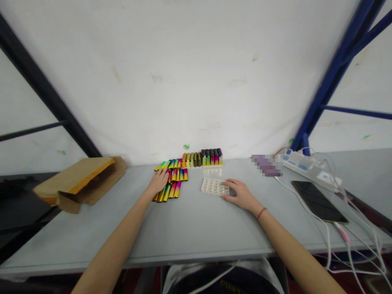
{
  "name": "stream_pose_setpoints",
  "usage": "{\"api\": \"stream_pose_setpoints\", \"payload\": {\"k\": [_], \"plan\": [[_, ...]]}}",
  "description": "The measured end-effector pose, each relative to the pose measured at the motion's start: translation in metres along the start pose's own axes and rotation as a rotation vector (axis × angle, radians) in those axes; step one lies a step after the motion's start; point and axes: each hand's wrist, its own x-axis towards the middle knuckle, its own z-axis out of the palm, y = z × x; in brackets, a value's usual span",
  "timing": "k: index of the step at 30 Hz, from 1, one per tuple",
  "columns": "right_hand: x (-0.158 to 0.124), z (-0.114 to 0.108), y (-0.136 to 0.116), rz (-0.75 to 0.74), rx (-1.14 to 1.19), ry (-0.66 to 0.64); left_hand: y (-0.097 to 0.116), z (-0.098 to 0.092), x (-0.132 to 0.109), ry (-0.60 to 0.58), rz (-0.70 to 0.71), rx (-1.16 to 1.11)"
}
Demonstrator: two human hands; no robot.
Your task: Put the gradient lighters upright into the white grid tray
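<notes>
My left hand [158,181] lies over rows of shiny, many-coloured metallic tubes [174,190], its fingers stretched out and touching them. Whether any tube is pinched under the fingertips is hidden. On the right, my right hand [240,192] has thumb and fingers around the right end of a white tray with rows of round pockets [212,186], which lies flat on the table. Behind the tubes, against the wall, a block of upright black-topped coloured pieces [212,157] stands beside a group of upright gold-topped ones [192,159].
An open cardboard box [82,177] lies at the left of the grey table [196,232]. To the right are a dark phone [318,201], a pixelated purple object [266,165] and a white power strip [309,168] with trailing cables. A blue frame post [324,81] rises behind them.
</notes>
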Motion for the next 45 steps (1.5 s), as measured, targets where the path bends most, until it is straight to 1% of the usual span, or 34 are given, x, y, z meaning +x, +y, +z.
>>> {"api": "stream_pose_setpoints", "payload": {"k": [2,5,6,7,8,9,11,13,16,18,20,22,24,26,29,31,33,36,40,43,45], "plan": [[0.000,-0.001,0.001,0.000,-0.024,0.013,0.003,-0.002,0.001,0.037,-0.044,-0.043],[-0.001,-0.007,0.006,0.063,-0.108,0.013,0.012,-0.009,0.002,0.130,-0.215,-0.100],[-0.002,-0.010,0.007,0.098,-0.147,0.009,0.017,-0.013,0.002,0.172,-0.244,-0.103],[-0.003,-0.013,0.010,0.136,-0.186,0.008,0.023,-0.016,0.003,0.220,-0.239,-0.104],[-0.003,-0.017,0.012,0.174,-0.226,0.009,0.031,-0.019,0.005,0.270,-0.194,-0.108],[-0.004,-0.020,0.015,0.215,-0.267,0.014,0.040,-0.022,0.007,0.317,-0.120,-0.118],[-0.004,-0.028,0.022,0.300,-0.343,0.028,0.063,-0.027,0.015,0.386,0.070,-0.157],[-0.001,-0.035,0.030,0.361,-0.409,0.020,0.089,-0.029,0.027,0.388,0.231,-0.194],[0.008,-0.046,0.043,0.409,-0.501,-0.030,0.132,-0.030,0.048,0.321,0.388,-0.194],[0.015,-0.053,0.052,0.423,-0.548,-0.065,0.161,-0.030,0.063,0.274,0.436,-0.150],[0.020,-0.058,0.059,0.439,-0.575,-0.081,0.186,-0.030,0.074,0.226,0.451,-0.077],[0.024,-0.060,0.064,0.447,-0.576,-0.074,0.206,-0.030,0.081,0.203,0.443,-0.013],[0.026,-0.059,0.067,0.447,-0.563,-0.044,0.218,-0.030,0.084,0.213,0.402,0.035],[0.028,-0.056,0.069,0.437,-0.546,-0.002,0.223,-0.031,0.085,0.229,0.373,0.073],[0.032,-0.050,0.074,0.403,-0.526,0.052,0.225,-0.034,0.078,0.225,0.398,0.109],[0.037,-0.047,0.078,0.391,-0.523,0.071,0.226,-0.037,0.066,0.217,0.426,0.115],[0.044,-0.045,0.080,0.385,-0.524,0.071,0.230,-0.040,0.050,0.220,0.451,0.108],[0.058,-0.039,0.077,0.339,-0.523,0.036,0.235,-0.043,0.018,0.238,0.469,0.071],[0.082,-0.026,0.063,0.193,-0.481,-0.037,0.235,-0.047,-0.021,0.245,0.506,-0.037],[0.101,-0.017,0.052,0.103,-0.437,-0.088,0.226,-0.048,-0.040,0.267,0.546,-0.167],[0.113,-0.012,0.048,0.047,-0.395,-0.116,0.217,-0.044,-0.047,0.302,0.537,-0.266]]}}
